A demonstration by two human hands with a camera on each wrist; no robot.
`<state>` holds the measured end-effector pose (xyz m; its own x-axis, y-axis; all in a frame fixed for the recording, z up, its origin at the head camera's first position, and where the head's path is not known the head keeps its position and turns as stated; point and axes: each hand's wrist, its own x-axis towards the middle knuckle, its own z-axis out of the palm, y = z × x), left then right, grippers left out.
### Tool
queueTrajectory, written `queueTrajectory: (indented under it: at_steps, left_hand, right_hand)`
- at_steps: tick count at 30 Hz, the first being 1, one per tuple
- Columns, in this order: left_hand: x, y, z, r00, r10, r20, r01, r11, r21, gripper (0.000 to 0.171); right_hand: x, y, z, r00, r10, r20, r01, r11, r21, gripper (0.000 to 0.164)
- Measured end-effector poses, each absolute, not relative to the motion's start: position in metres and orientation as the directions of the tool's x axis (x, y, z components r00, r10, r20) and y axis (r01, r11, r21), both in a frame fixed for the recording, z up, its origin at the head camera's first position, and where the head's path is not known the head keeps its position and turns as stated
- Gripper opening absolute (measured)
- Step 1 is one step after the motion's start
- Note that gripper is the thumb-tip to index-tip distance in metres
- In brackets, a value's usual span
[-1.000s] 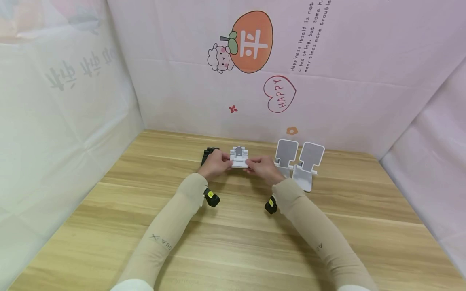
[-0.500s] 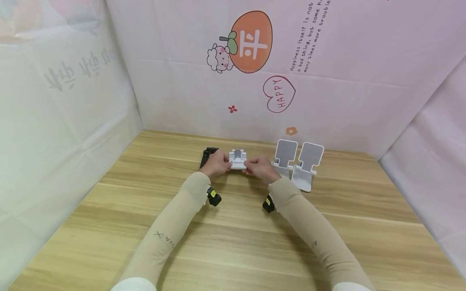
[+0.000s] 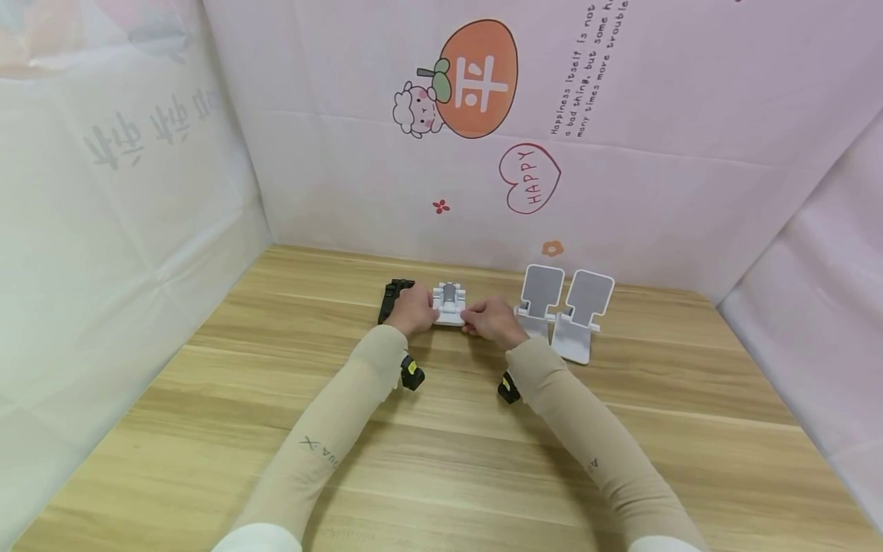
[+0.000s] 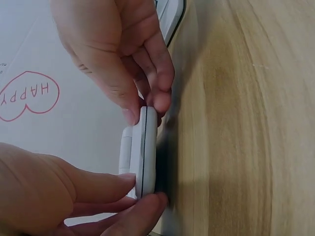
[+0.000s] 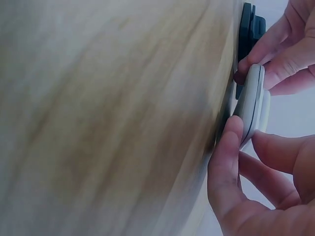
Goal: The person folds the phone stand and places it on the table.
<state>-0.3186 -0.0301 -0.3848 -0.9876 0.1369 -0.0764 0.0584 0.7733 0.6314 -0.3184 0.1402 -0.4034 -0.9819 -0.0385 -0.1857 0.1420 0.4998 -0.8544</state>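
Observation:
A white phone stand (image 3: pixel 450 305) with a grey pad, folded flat, is held between both hands at the back of the table. My left hand (image 3: pixel 412 308) pinches its left edge between thumb and fingers; my right hand (image 3: pixel 494 318) pinches the opposite edge. Seen edge-on in the left wrist view, the stand (image 4: pixel 145 152) shows a dark seam along its side. The right wrist view has its front edge (image 5: pixel 253 101) close over the wood. A black folded stand (image 3: pixel 390 296) lies just left of it, partly covered by my left hand.
Two unfolded white phone stands with grey pads, a left one (image 3: pixel 542 290) and a right one (image 3: pixel 589 299), stand side by side to the right, the left one's base partly behind my right hand. Behind them a printed cloth (image 3: pixel 331 176) hangs along the wooden table's (image 3: pixel 441 460) back edge.
Both hands have brought the white folded stand slightly down and toward me, a little to the left. The black stand and the two unfolded stands have stayed in place.

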Motion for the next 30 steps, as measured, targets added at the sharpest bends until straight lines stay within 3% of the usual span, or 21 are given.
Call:
queueTrajectory:
  at_steps: [11,21,30]
  left_hand:
    - [-0.321,-0.023,-0.388,-0.992,0.115,-0.047,0.069,0.821,0.567,0.038]
    - [-0.315,-0.019,-0.387,-0.995,0.101,-0.028,0.068,0.822,0.565,0.02]
    - [-0.316,-0.017,-0.392,-0.994,0.1,-0.034,0.064,0.828,0.557,0.021]
  right_hand:
    - [-0.316,0.14,-0.402,-0.987,-0.025,-0.157,0.111,0.599,-0.793,0.017]
    - [-0.317,0.138,-0.404,-0.993,-0.004,-0.119,0.086,0.665,-0.742,0.014]
    - [-0.317,0.135,-0.408,-0.998,-0.013,-0.066,0.036,0.72,-0.693,0.012]
